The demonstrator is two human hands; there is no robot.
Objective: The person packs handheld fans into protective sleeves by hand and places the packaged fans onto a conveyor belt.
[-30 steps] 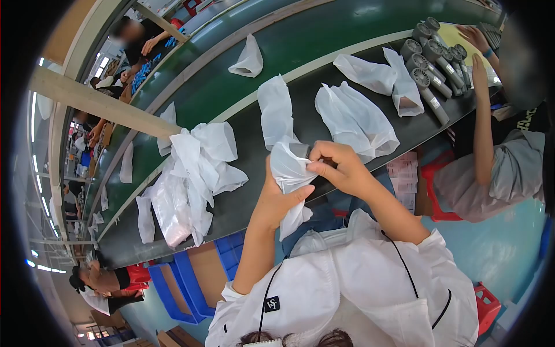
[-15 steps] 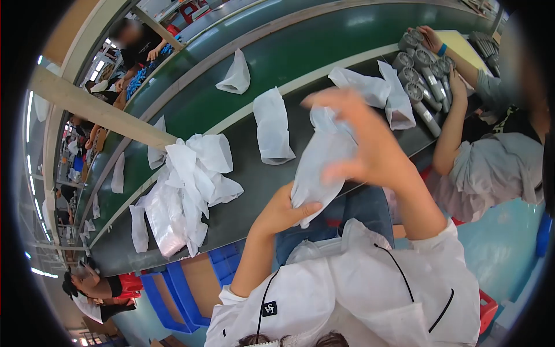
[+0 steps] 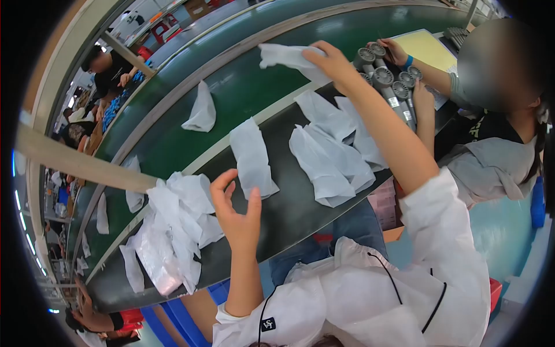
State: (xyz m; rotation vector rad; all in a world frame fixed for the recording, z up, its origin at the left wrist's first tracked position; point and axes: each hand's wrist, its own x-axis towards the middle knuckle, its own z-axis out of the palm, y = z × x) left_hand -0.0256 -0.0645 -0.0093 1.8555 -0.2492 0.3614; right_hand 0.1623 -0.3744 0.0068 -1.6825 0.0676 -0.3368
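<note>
My right hand (image 3: 335,65) is stretched out over the green belt, its fingers closed on the near end of a white pouch (image 3: 286,56). My left hand (image 3: 238,211) hovers over the dark work surface, thumb and fingers apart, holding nothing. Just beyond its fingertips lies another white pouch (image 3: 252,159). To the right a larger, wrinkled white pouch (image 3: 329,165) rests on the surface, against further white pouches (image 3: 328,114). A heap of white pouches (image 3: 182,211) is piled to the left, with a shiny clear-plastic pack (image 3: 153,260) at its front.
Single white pouches (image 3: 202,110) lie on the green conveyor belt (image 3: 243,95). At right, a co-worker's hands (image 3: 425,98) are at several grey handheld fans (image 3: 384,78) beside a yellow board (image 3: 430,49). A beige post (image 3: 87,159) crosses the left side. Blue crates (image 3: 173,321) stand below.
The pouch that was in my left hand now lies on the work surface. My left hand has let go and moved left. My right hand has reached away and grips a pouch over the belt.
</note>
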